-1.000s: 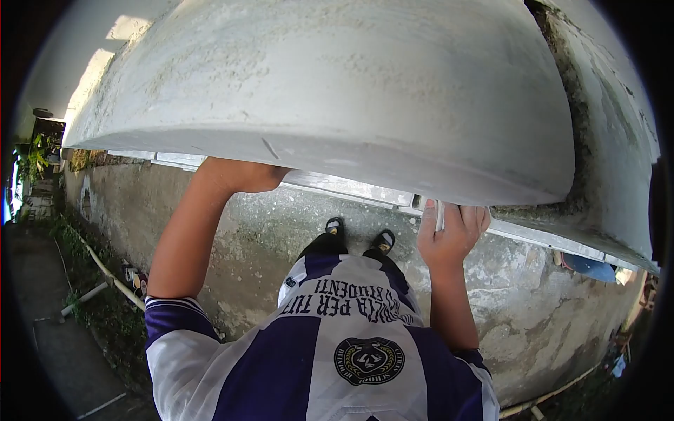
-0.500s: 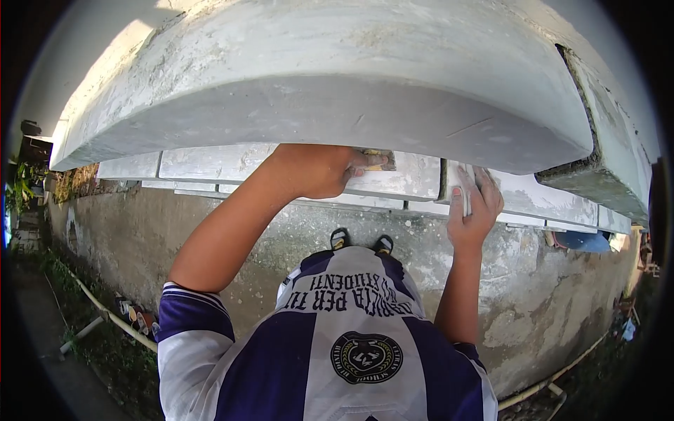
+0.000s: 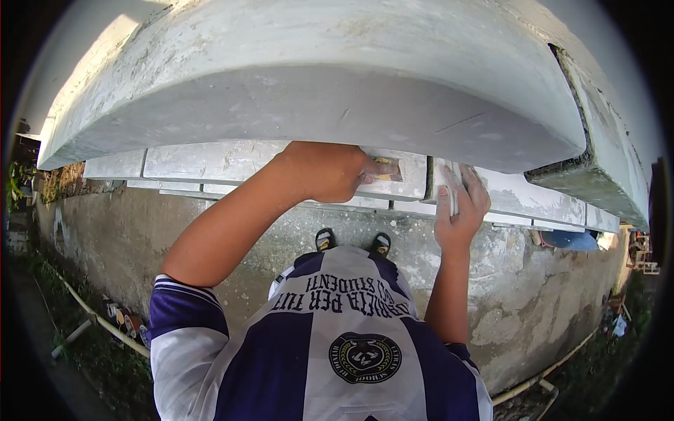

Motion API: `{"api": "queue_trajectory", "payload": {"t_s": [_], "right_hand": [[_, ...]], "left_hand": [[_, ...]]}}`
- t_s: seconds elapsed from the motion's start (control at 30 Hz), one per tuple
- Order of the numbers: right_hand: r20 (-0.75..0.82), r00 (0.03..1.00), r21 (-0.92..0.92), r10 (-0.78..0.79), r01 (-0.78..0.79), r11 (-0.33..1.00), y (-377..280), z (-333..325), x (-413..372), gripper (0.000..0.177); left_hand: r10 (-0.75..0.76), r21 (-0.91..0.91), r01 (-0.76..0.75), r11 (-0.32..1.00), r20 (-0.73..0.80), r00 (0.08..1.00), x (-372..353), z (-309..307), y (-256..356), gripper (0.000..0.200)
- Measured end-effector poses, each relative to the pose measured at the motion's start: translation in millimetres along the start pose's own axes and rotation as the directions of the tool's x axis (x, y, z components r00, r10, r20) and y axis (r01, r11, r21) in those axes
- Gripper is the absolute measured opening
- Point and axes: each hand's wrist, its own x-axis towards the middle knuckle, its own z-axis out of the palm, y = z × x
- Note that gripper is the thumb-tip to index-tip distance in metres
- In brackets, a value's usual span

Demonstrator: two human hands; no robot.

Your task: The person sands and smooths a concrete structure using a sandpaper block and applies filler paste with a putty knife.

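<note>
My left hand (image 3: 335, 172) reaches in under the overhanging pale ledge (image 3: 316, 105), its fingers closed round a small scraper (image 3: 388, 169) with a flat blade and a yellowish part. The blade lies against the whitish face of a lower block (image 3: 414, 184), left of a dark vertical gap. Just right of that gap is my right hand (image 3: 461, 210), dusted with white powder. Between its thumb and fingers sits a thin whitish flat piece (image 3: 453, 196), whose kind I cannot make out. The ledge partly covers the space above both hands.
More pale blocks (image 3: 217, 165) run in a row to the left. A broken-edged slab (image 3: 597, 165) juts out at the right. My sandalled feet (image 3: 325, 240) stand on stained concrete (image 3: 533, 295). Bamboo-like poles (image 3: 98, 309) lie along the ground's edges, and a blue object (image 3: 569, 239) is at the right.
My left hand has slid the scraper to the right along the block, closer to the gap. The right hand keeps its place beside the gap. The whole view has shifted slightly.
</note>
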Motion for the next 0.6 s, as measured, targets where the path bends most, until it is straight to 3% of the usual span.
{"api": "queue_trajectory", "payload": {"t_s": [0.1,0.2,0.3,0.4,0.5,0.6], "right_hand": [[0.024,1.000,-0.014,0.002,-0.002,1.000,3,-2,0,0.036],[0.019,1.000,-0.022,-0.023,0.023,0.999,6,-2,-1,0.038],[0.001,0.999,-0.001,-0.052,0.052,0.999,8,-3,2,0.038],[0.034,0.999,0.012,-0.036,0.035,0.999,6,-6,1,0.037],[0.028,0.998,0.004,-0.050,0.050,0.999,7,-6,3,0.031],[0.047,0.998,0.019,-0.041,0.040,0.999,9,-6,1,0.029]], "left_hand": [[-0.036,0.061,0.041,0.997,-0.081,0.996,-32,-13,-8,0.043],[0.009,0.176,0.045,0.983,-0.295,0.956,-53,-18,-19,0.028],[0.008,0.150,0.043,0.988,-0.325,0.946,-39,-13,-12,0.022],[0.075,0.182,-0.006,0.983,-0.378,0.923,-7,-6,15,0.040],[0.082,0.112,-0.046,0.993,-0.347,0.934,13,-7,45,0.040],[0.116,0.115,-0.077,0.990,-0.386,0.915,16,0,32,0.037]]}}
